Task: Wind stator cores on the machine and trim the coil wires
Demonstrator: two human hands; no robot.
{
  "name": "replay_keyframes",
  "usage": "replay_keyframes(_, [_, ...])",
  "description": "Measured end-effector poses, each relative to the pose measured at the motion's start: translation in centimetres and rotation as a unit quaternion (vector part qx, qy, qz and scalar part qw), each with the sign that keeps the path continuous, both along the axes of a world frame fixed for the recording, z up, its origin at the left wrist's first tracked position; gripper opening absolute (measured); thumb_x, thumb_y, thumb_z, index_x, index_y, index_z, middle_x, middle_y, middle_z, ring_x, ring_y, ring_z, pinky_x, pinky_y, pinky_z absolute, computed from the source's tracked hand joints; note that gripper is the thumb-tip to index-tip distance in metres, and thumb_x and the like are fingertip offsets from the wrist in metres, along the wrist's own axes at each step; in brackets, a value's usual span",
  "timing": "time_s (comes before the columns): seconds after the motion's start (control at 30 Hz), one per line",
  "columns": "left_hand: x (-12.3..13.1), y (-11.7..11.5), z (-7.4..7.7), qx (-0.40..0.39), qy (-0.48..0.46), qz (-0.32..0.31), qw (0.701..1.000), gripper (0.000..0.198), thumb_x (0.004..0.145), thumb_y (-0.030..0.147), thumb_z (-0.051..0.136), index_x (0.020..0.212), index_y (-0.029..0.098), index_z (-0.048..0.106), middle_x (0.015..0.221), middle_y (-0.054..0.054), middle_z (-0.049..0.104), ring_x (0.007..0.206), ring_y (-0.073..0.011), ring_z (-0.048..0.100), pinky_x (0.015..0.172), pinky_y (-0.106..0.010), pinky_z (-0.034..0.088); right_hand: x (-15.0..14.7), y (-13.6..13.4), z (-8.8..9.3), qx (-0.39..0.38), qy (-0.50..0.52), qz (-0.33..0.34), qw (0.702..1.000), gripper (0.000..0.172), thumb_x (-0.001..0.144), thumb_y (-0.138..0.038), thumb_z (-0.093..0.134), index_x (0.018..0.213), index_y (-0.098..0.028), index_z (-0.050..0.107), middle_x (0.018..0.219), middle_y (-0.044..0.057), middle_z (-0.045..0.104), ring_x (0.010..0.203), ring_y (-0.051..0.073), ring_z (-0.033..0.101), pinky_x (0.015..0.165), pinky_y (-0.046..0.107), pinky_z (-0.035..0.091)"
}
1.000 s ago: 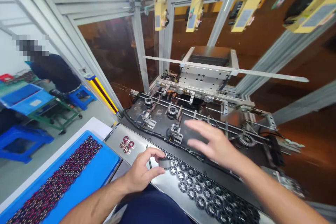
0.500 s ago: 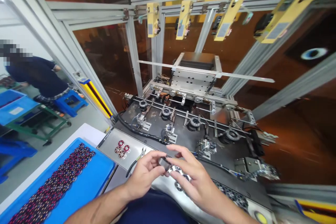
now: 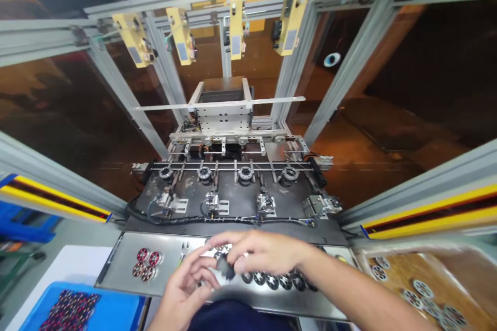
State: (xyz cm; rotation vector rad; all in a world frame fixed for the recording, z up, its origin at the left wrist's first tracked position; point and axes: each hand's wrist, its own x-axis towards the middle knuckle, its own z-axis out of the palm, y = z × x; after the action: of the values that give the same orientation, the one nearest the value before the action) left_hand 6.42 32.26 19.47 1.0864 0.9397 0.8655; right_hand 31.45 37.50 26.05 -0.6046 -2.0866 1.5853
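A dark round part [image 3: 225,266], blurred by motion, sits between my two hands above the metal tray [image 3: 174,282]. My right hand [image 3: 264,253] reaches in from the right, its fingers closed on the part from above. Curled around the left side, my left hand [image 3: 190,282] has its fingertips against it. Beneath and right of my right hand lies a row of black-and-silver round parts [image 3: 272,281]. Left on the tray are several red-and-copper wound cores [image 3: 146,265]. Pliers [image 3: 184,251] lie partly hidden behind my left hand.
Beyond the tray stands a machine bed [image 3: 236,201] with several round fixtures [image 3: 245,175]. Yellow sensor bars [image 3: 58,199] flank both sides. A blue bin [image 3: 116,310] of wound cores is at lower left; a lined box [image 3: 466,279] with silver rings stands right.
My view has swung right, bringing the lined box into sight and taking the other person out. My right hand has come over the part, which has turned between my hands.
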Motion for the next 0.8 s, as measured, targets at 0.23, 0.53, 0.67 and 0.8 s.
replay_keyframes(0.23, [-1.7, 0.7, -1.6, 0.008, 0.104, 0.191, 0.976, 0.065, 0.071, 0.048, 0.077, 0.125, 0.018, 0.057, 0.097, -0.012, 0.075, 0.072, -0.0212, 0.07, 0.069, -0.029, 0.058, 17.2, 9.3, -3.0, 0.109, -0.369, -0.304, 0.871, 0.029, 0.097, -0.037, 0.051, 0.102, -0.016, 0.069, 0.144, 0.014, 0.048, 0.137, 0.03, 0.039, 0.114, 0.053, 0.028])
replay_keyframes(0.53, [-3.2, 1.1, -3.2, -0.036, 0.156, 0.21, 0.965, 0.058, 0.068, 0.048, 0.08, 0.114, 0.018, 0.064, 0.097, -0.009, 0.077, 0.079, -0.0216, 0.073, 0.07, -0.025, 0.061, 23.0, 11.6, -10.9, 0.106, -0.492, -0.33, 0.799, 0.03, 0.094, -0.032, 0.06, 0.121, -0.02, 0.06, 0.139, 0.01, 0.05, 0.126, 0.028, 0.049, 0.105, 0.054, 0.04])
replay_keyframes(0.67, [-4.1, 2.3, -3.7, -0.066, 0.149, 0.176, 0.971, 0.059, 0.063, 0.047, 0.084, 0.11, 0.018, 0.066, 0.099, -0.01, 0.077, 0.085, -0.0253, 0.073, 0.074, -0.029, 0.062, 23.4, 12.0, -11.5, 0.105, -0.514, -0.328, 0.786, 0.033, 0.094, -0.033, 0.06, 0.124, -0.02, 0.058, 0.142, 0.01, 0.048, 0.127, 0.028, 0.047, 0.106, 0.054, 0.039])
replay_keyframes(0.8, [-5.1, 3.1, -4.3, -0.104, 0.143, 0.137, 0.975, 0.058, 0.06, 0.045, 0.086, 0.108, 0.018, 0.067, 0.102, -0.01, 0.077, 0.085, -0.0252, 0.074, 0.078, -0.031, 0.062, 23.2, 12.3, -12.0, 0.099, -0.533, -0.341, 0.768, 0.032, 0.094, -0.033, 0.059, 0.123, -0.021, 0.058, 0.14, 0.01, 0.05, 0.123, 0.027, 0.051, 0.102, 0.053, 0.043])
